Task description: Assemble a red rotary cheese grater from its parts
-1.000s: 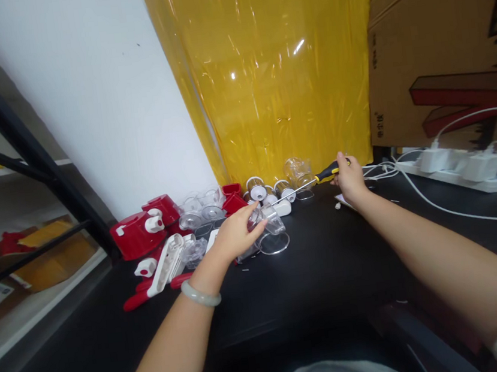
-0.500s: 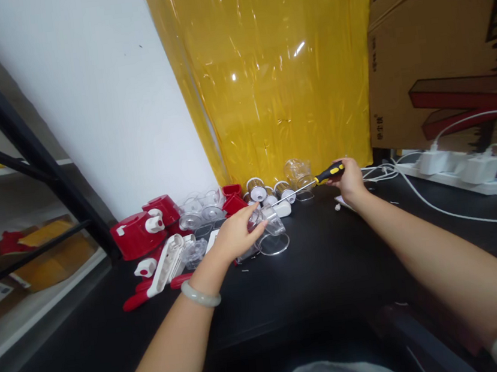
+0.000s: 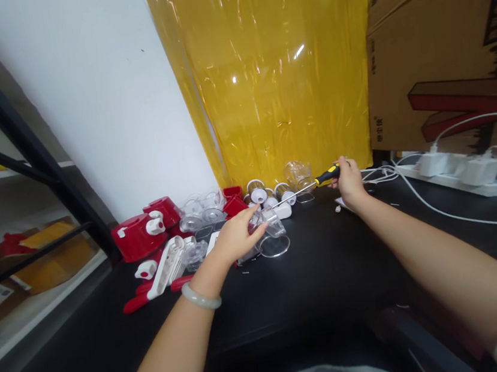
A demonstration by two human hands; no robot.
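Note:
My right hand (image 3: 349, 182) is closed around the black and yellow handle of a screwdriver (image 3: 328, 174). Its long metal shaft slants down to the left, and the tip ends at a clear plastic part (image 3: 274, 224) by my left fingers; whether it sits in a screw is hidden. With thumb and fingers, my left hand (image 3: 240, 233) grips that clear part over the black tabletop. A clear round ring (image 3: 274, 245) shows just below it. Behind my left hand lie several metal drums with white ends (image 3: 258, 192) and a red part (image 3: 233, 200).
Red housings (image 3: 139, 237), white handles with red grips (image 3: 165, 267) and clear discs (image 3: 202, 213) lie to the left. A clear cup (image 3: 298, 174) stands behind the screwdriver. At right are a white power strip (image 3: 459, 169) with cables and a large cardboard box (image 3: 436, 54).
Both hands stay in nearly the same place. My right fingers have shifted slightly on the screwdriver handle; the clear part has barely moved.

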